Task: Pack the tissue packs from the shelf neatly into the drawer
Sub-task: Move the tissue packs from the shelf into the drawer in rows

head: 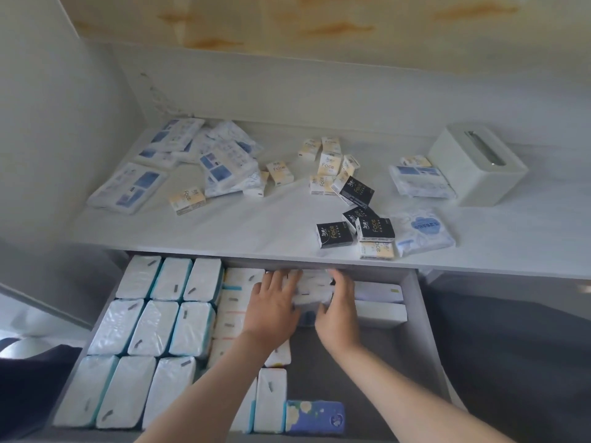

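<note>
The grey drawer [425,340] stands pulled out under the white shelf [256,231]. Its left half is filled with rows of upright white tissue packs [153,327]. At the back middle of the drawer, my left hand [271,305] and my right hand [339,311] press from both sides on a white tissue pack [311,287]. Two more white packs [379,302] lie just right of it. On the shelf lie blue-and-white flat packs [128,187], small cream pocket packs [329,161] and black pocket packs [371,228].
A white tissue box holder [476,167] stands at the shelf's back right. A blue floral pack [315,417] lies at the drawer's front. The drawer's right half shows bare grey floor [367,378]. A white wall panel [38,123] closes the left side.
</note>
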A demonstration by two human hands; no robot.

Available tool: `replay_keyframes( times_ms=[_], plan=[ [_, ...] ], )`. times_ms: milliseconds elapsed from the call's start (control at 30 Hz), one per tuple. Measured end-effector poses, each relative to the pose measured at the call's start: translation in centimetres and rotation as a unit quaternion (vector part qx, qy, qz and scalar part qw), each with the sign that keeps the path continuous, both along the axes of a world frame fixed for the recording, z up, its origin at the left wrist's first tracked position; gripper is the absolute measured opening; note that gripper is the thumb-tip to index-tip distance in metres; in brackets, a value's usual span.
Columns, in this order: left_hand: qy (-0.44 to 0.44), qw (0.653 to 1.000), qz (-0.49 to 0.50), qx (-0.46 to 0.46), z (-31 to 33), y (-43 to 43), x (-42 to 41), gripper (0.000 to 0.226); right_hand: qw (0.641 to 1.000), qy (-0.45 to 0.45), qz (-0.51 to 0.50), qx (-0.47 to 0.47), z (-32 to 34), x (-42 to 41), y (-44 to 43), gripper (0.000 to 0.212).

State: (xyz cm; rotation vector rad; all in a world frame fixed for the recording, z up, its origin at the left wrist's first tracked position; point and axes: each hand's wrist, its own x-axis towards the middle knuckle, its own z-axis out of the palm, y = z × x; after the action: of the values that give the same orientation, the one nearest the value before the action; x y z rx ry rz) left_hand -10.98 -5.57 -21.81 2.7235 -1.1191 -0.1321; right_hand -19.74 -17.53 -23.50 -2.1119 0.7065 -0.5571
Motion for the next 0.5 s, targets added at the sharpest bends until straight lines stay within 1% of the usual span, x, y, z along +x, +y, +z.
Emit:
replay_keyframes(
  times_ms=[33,67,133,200,267,300,367,433,500],
  plan=[
    [-0.010,1.000,-0.009,-0.011,-0.2,0.1,0.0,0.071,0.999,-0.012,0.037,-0.034,-0.1,-0.3,0.0,0.077],
    [-0.019,1.000,-0.017,-0.017,-0.3,0.1,0.1,0.071,0.997,-0.022,0.042,-0.057,-0.2,-0.5,0.0,0.077],
    [-0.027,0.999,-0.026,-0.015,-0.4,0.0,0.3,0.058,0.997,-0.037,-0.031,-0.061,-0.5,-0.7,-0.2,0.076],
    [-0.022,1.000,-0.015,-0.001,-0.2,-0.3,0.3,0.043,0.994,-0.017,-0.110,-0.017,-0.5,-0.4,-0.2,0.071],
    [-0.009,1.000,-0.004,0.002,0.1,-0.5,0.2,0.039,0.988,0.058,-0.123,0.072,0.1,0.2,0.1,0.068],
    [-0.006,1.000,0.000,0.000,0.2,-0.6,0.2,0.040,0.982,0.097,-0.114,0.116,0.4,0.6,0.3,0.067],
    [0.005,1.000,0.000,-0.008,0.3,-0.5,0.1,0.048,0.973,0.132,-0.093,0.166,1.1,1.3,0.6,0.062],
    [0.025,0.999,-0.006,-0.030,0.2,-0.3,0.1,0.063,0.969,0.145,-0.087,0.181,1.5,1.7,0.4,0.060],
    [0.048,0.998,-0.021,-0.037,-0.2,-0.1,0.1,0.071,0.962,0.172,-0.070,0.199,1.5,1.7,-0.2,0.065]
  ],
)
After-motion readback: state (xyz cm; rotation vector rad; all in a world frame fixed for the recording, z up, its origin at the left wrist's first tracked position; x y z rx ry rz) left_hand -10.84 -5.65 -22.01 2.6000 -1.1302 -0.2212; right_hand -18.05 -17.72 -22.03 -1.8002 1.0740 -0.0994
